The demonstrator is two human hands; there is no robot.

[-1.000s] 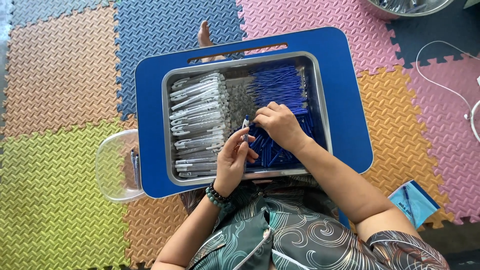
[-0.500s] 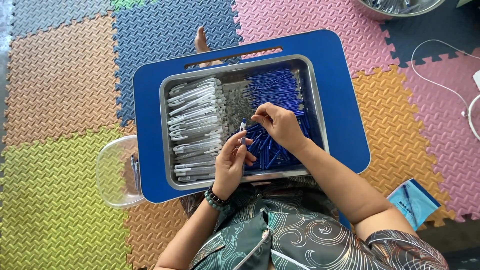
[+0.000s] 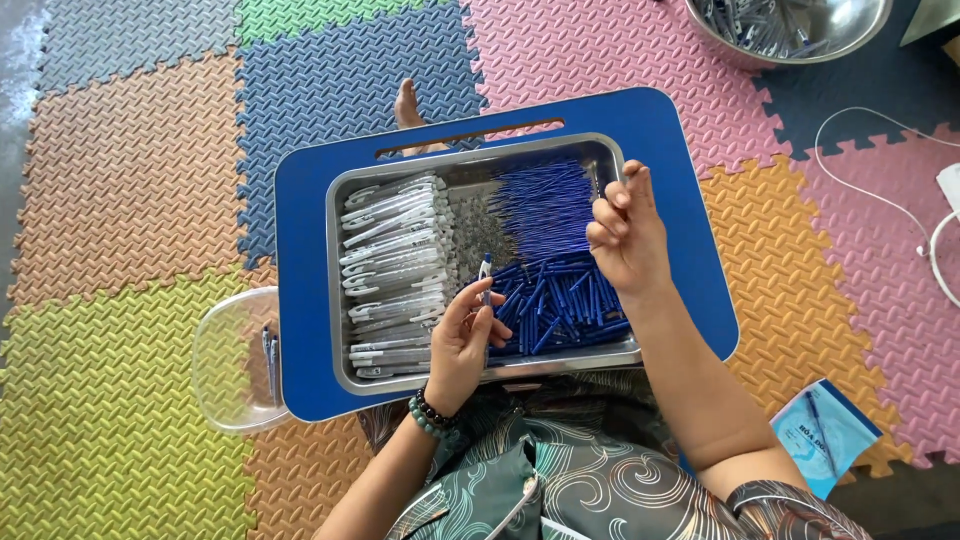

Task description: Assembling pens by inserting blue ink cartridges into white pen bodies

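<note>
Your left hand (image 3: pixel 462 345) hovered over the near edge of the steel tray (image 3: pixel 470 374), at about six o'clock of the tray's middle. Its thumb and forefinger were pressed together on a small pen part (image 3: pixel 486 272), blue and white, held upright with its tip pointing toward twelve o'clock. The other fingers curled loosely beneath. A beaded bracelet (image 3: pixel 430 413) sat on that wrist.

Your right hand (image 3: pixel 627 238) was raised above the tray's three o'clock side. Its fingertips were drawn together in a loose bunch; whether anything was pinched between them cannot be told.

The tray rested on a blue lap board (image 3: pixel 300 300). Inside it, white and grey pen barrels (image 3: pixel 395 260) were stacked along the nine o'clock side, thin blue refills (image 3: pixel 545 205) lay bundled toward one o'clock, and short blue caps (image 3: pixel 555 305) were heaped toward four o'clock, just under your right hand. Between the barrels and the refills lay a patch of small grey bits (image 3: pixel 478 225), too fine to tell apart.

At eight o'clock of the board, a clear plastic tub (image 3: pixel 225 360) poked out from beneath it, with a couple of pens inside. A metal bowl (image 3: pixel 790 25) stood well apart at one o'clock, and a blue packet (image 3: pixel 825 432) lay on the foam mat (image 3: pixel 120 180) at four o'clock.
</note>
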